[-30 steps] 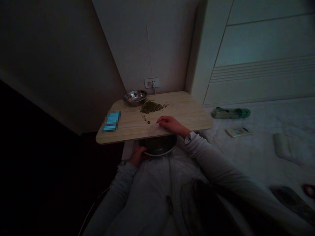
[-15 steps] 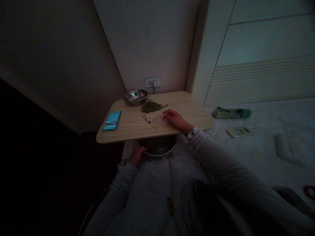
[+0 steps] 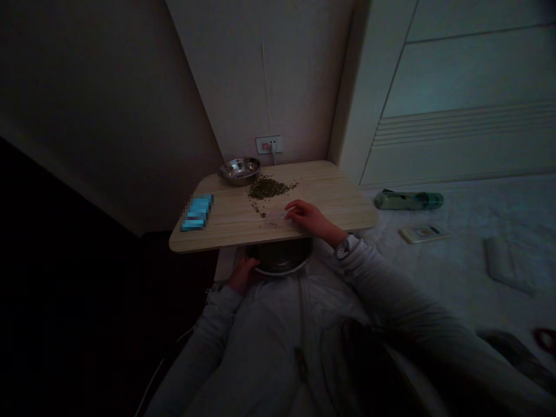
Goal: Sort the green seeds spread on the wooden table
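On a light wooden table (image 3: 339, 200) lies a pile of small green beans (image 3: 266, 189), with a few loose ones nearer the front edge. My right hand (image 3: 307, 218) is closed on a thin clear sheet (image 3: 275, 219) that rests on the tabletop over some of the loose beans. Below the front edge, my left hand (image 3: 244, 274) grips the rim of a dark-looking bowl (image 3: 282, 262) at my lap; the bowl is partly hidden by the table. A shiny metal bowl (image 3: 240, 171) stands at the table's back left.
A phone with a blue, blurred screen (image 3: 197, 212) lies at the table's left. Behind is a wall socket (image 3: 269, 145) with a plug. To the right, a green bottle (image 3: 409, 200), a pale phone (image 3: 423, 233) and a folded cloth (image 3: 508, 264) lie on white bedding.
My right hand has moved slightly toward the table's front edge with the clear sheet, which now covers the nearer loose beans. My left hand stays on the bowl.
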Demonstrator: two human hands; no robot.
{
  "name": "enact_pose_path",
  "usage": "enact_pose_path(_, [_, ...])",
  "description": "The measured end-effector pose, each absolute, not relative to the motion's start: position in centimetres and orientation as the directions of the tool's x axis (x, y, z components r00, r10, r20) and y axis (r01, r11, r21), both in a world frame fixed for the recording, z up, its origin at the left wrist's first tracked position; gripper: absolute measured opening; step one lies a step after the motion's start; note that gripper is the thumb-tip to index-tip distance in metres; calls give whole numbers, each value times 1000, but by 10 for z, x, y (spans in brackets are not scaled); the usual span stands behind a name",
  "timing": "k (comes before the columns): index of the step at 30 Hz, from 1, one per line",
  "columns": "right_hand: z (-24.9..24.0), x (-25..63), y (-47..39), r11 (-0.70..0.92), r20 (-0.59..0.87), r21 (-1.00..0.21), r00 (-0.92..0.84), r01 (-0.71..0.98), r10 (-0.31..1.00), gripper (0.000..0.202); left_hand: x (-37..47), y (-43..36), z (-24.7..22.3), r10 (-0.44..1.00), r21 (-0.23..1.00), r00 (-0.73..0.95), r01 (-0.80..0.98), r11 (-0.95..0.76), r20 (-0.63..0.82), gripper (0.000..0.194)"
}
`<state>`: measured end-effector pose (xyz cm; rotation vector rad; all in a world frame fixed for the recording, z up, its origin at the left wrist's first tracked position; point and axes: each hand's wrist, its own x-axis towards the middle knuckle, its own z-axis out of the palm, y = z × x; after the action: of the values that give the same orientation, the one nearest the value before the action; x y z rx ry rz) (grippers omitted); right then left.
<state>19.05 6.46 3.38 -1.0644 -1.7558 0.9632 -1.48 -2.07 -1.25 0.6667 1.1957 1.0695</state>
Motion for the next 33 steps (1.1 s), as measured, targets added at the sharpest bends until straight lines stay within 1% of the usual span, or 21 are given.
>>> enact_pose_path(7, [28,191,68,379,303,-864,-261,330,917,18,-15,-21,-12,917,879,-9,-287,380,-399,34])
enact_pose_path(13, [31,190,67,352,289,-873,-224,338,931,13,-15,-20,-15,919,879,1,-292,378,-395,32])
enact_pose_path(16, [32,190,68,372,306,-856,-228,360,924,13,-16,-20,-16,916,880,-6,-277,385,-402,31])
enact_pose_path(19, [32,190,70,378,306,-848,-238,372,922,13,-16,-20,-15,917,880,-4,-285,381,-398,35])
enact_pose_path(27, [34,186,73,354,287,-857,-225,374,931,13,-15,-21,-11,920,878,5,-297,375,-392,40])
enact_pose_path(33, [36,185,72,343,286,-844,-195,412,938,11,-15,-22,-9,919,880,18,-282,382,-393,36])
